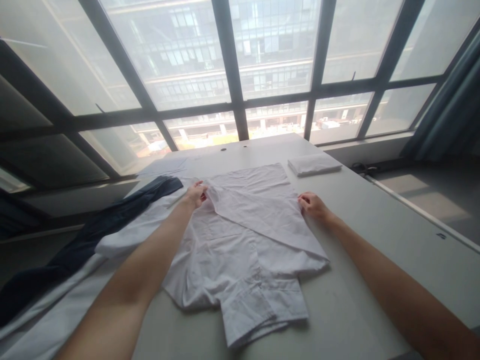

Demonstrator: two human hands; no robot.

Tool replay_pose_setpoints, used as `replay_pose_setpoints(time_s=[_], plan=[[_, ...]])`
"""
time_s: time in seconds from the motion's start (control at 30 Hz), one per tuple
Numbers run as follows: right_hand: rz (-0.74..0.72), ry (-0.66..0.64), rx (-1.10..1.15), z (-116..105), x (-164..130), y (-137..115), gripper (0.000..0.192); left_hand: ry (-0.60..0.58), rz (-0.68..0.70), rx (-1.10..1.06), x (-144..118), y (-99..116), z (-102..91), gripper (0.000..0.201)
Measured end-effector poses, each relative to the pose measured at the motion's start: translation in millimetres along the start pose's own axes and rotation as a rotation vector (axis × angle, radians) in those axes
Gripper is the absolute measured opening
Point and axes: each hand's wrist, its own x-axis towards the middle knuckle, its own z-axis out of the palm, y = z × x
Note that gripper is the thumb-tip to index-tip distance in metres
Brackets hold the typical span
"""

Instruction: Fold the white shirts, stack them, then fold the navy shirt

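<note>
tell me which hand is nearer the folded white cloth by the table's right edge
Right. The right hand is on the near side of the folded white cloth, not touching it; the left hand is farther off, left across the white garment.

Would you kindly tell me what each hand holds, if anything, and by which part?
The left hand pinches the white garment by the fabric at its left side, toward the far end; the right hand appears to pinch its right edge.
</note>
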Motion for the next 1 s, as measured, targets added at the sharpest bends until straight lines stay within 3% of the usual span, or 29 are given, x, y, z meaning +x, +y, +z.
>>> replay_pose_setpoints(time_s=[0.3, 0.43, 0.57, 0.67, 0.8, 0.93, 1.0], plan=[[-0.009, 0.085, -0.104, 7, -3, 7, 0.019, -0.047, 0.178, 0.101, 6, 7, -5.7, 0.043], [-0.017, 0.087, -0.125, 7, -3, 7, 0.017, 0.055, 0.282, 0.270, 10, 1, -13.5, 0.049], [-0.019, 0.073, -0.136, 7, -3, 7, 0.017, 0.144, 0.473, 0.447, 4, -2, -17.4, 0.051], [-0.019, 0.076, -0.189, 7, -4, 6, 0.017, -0.004, 0.587, 0.623, -11, -10, -5.9, 0.037], [0.053, 0.091, -0.330, 7, -8, 3, 0.017, -0.259, 0.696, 0.831, -47, -36, 22.2, 0.024], [0.124, 0.094, -0.368, 6, -9, 1, 0.021, -0.393, 0.793, 0.982, -101, -62, 42.4, 0.031], [0.144, 0.086, -0.373, 6, -9, 1, 0.023, -0.484, 0.938, 1.189, -138, -68, 48.6, 0.038]])
